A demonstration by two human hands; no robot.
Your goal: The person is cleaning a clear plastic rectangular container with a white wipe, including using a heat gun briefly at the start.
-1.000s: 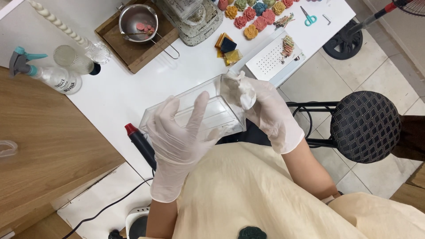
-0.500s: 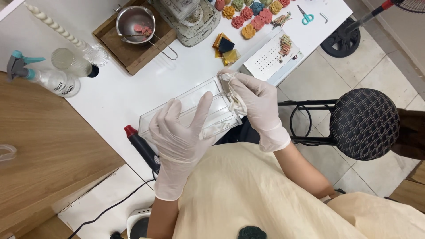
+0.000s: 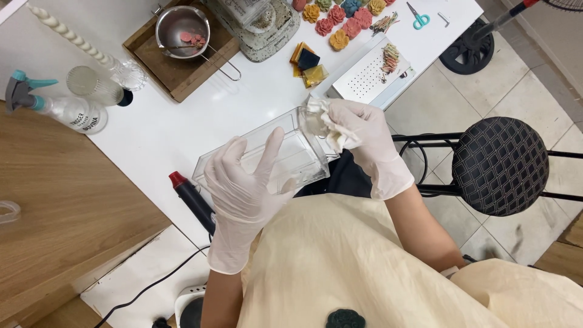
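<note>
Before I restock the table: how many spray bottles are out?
1. A clear spray bottle with a teal trigger lies at the table's left edge, beside a ribbed glass. Others may be outside the frame.

We see the table [image 3: 182, 130] running from far left to far right, with the box [image 3: 285, 152] at its near edge. Our left hand [image 3: 246, 188] lies on the box's near left side; our right hand [image 3: 361, 143] presses a cloth [image 3: 325, 118] at its right end. Left of the box lies a heat gun [image 3: 191, 197], and farther left a spray bottle [image 3: 57, 109] with a glass [image 3: 91, 85] just behind it. Far of the box sits a tray [image 3: 182, 73] with a pot [image 3: 181, 30] in it. Right of the tray lie squares [image 3: 308, 64], then a perforated plate [image 3: 367, 76]; flowers [image 3: 343, 18] and scissors [image 3: 418, 15] lie beyond. A stool [image 3: 501, 164] stands on the floor to the right.
</note>
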